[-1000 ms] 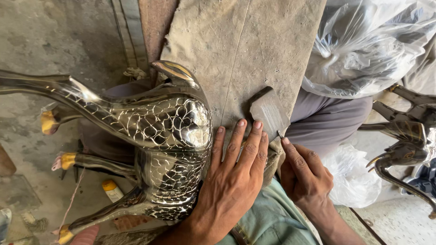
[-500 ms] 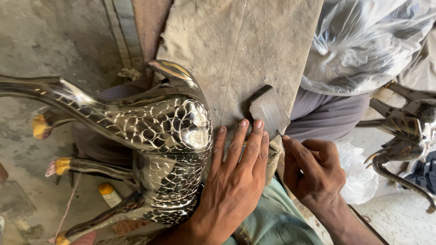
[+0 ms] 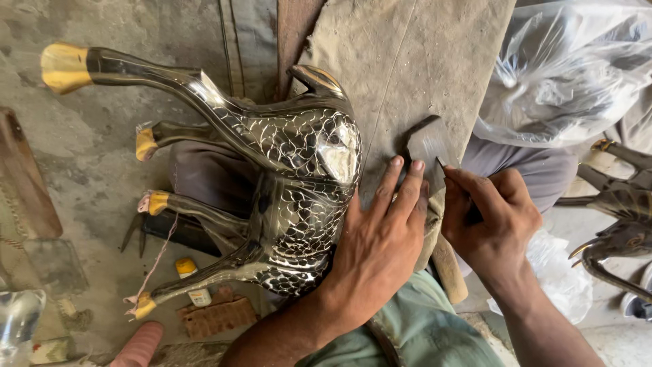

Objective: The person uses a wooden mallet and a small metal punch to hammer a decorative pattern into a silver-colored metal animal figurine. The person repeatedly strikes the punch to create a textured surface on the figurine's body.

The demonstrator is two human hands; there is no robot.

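A shiny metal animal figure [image 3: 299, 170] with an engraved scale pattern and gold-tipped legs lies on its side across my lap. My left hand [image 3: 380, 238] presses flat on its rump, fingers stretched up onto a grey stone slab [image 3: 407, 61]. Beside those fingers a hammer's metal head [image 3: 426, 144] leans on the slab, and its wooden handle [image 3: 449, 272] runs down between my hands. My right hand [image 3: 492, 221] pinches a small dark pointed tool [image 3: 443, 165], whose tip touches the slab right next to the hammer head.
A crumpled clear plastic bag [image 3: 577, 75] lies at the upper right. Another dark metal figure [image 3: 621, 217] with curved horns stands at the right edge. On the dusty concrete floor at the left are a wooden block [image 3: 24, 177], a small yellow-capped bottle [image 3: 192, 280] and a brick piece [image 3: 217, 316].
My right hand has risen from below the slab's edge to beside the hammer head, now pinching the tool. My left hand stays pressed on the figure.
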